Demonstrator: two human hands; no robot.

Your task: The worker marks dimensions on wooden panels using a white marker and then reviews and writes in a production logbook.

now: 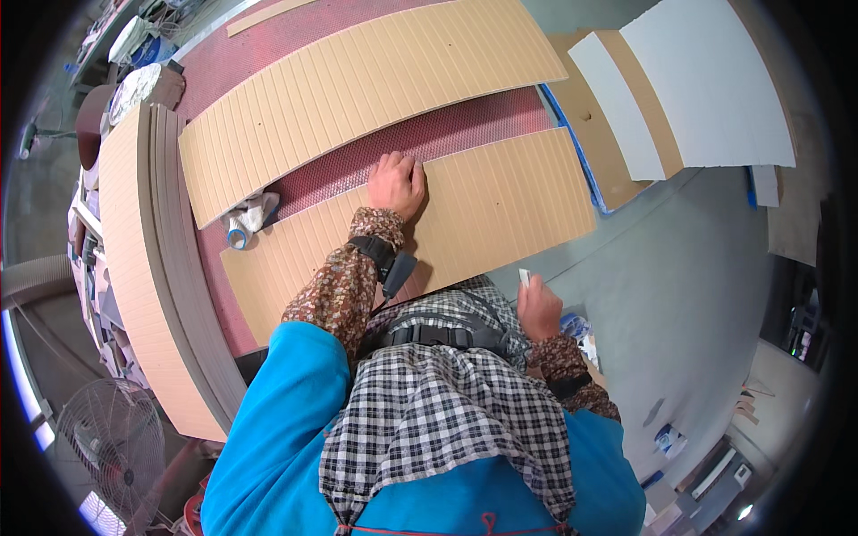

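Note:
My left hand [398, 186] rests on the nearer tan grooved board [500, 192], its fingers curled at the board's far edge. Down by my right side, my right hand [540, 310] is closed around a small white piece [525, 278] whose tip pokes out above the fingers; its kind is not clear. A second tan grooved board [375, 80] lies farther off, across a strip of red textured table cover [429, 134]. Between the boards' left ends sit a crumpled white cloth [259, 211] and a roll with a blue rim [237, 238].
A tall stack of similar boards [147, 250] stands at the left. A wire fan [112, 447] is at lower left. Brown cardboard [581, 116] and large white panels [706, 80] lie at the far right. Grey floor [661, 268] stretches along my right.

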